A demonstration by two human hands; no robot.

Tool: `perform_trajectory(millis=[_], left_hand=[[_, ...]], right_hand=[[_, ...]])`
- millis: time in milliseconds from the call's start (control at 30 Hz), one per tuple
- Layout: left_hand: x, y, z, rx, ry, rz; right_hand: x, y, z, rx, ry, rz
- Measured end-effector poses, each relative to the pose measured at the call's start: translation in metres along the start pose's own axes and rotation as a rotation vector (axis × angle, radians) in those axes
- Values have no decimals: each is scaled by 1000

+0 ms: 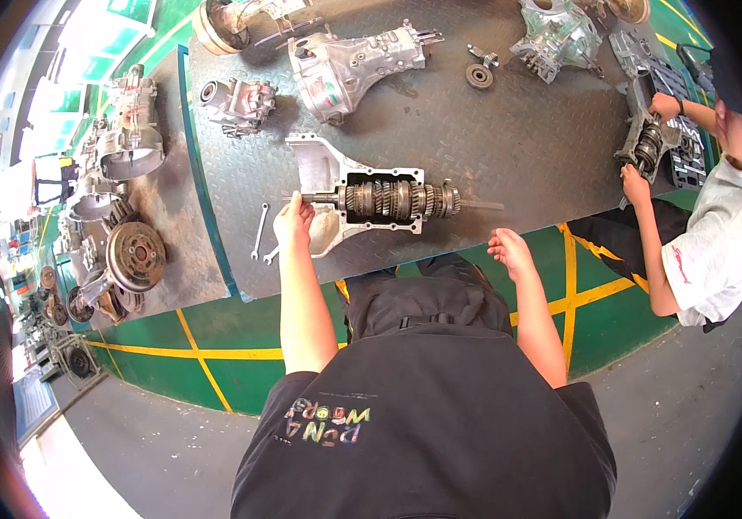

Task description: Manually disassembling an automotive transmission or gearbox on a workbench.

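Steel floor plate (509, 130): gear shaft (397, 200) lies left-right; left hand (293, 221) fingers pinching its end, right hand (509, 249) spread.

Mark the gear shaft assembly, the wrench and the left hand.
gear shaft assembly (398, 200), head view, on the middle gears.
wrench (259, 232), head view, mid-handle.
left hand (293, 221), head view, back of the hand.

Beyond, on the dark metal plate (492, 138): a grey gearbox housing (349, 65), a smaller casing (237, 99), a loose gear (478, 76). Off left, brake discs (134, 255) (rusty). At right, a co-worker (717, 242) bent over another gear set (648, 145).
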State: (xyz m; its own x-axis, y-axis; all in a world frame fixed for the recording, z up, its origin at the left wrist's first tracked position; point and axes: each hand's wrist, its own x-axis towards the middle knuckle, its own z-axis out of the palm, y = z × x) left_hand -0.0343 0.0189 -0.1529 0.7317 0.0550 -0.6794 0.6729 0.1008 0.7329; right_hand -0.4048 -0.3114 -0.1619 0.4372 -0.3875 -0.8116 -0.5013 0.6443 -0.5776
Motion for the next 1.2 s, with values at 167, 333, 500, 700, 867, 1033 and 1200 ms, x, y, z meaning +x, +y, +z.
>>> perform_trajectory(millis=[167, 333, 500, 700, 867, 1033, 1200], left_hand=[[20, -16, -13, -135, -8, -19], [24, -37, -12, -258, -152, 184], [28, -53, -21, -408, -321, 237], [6, -42, -10, -552, -413, 133], [-2, -22, 0, -349, -113, 6], [-13, -15, 20, -59, 147, 21], [-5, -27, 17, -107, 181, 130]], right_hand=[[0, 6, -5, 2, -13, 10], [-2, 8, -15, -9, 11, 6], [-7, 9, -21, -25, 35, 11], [-2, 22, -35, -36, 37, 22], [2, 29, -33, -48, 32, 47], [5, 35, -28, -107, 24, 57], [4, 35, -23, -161, 19, 44]])
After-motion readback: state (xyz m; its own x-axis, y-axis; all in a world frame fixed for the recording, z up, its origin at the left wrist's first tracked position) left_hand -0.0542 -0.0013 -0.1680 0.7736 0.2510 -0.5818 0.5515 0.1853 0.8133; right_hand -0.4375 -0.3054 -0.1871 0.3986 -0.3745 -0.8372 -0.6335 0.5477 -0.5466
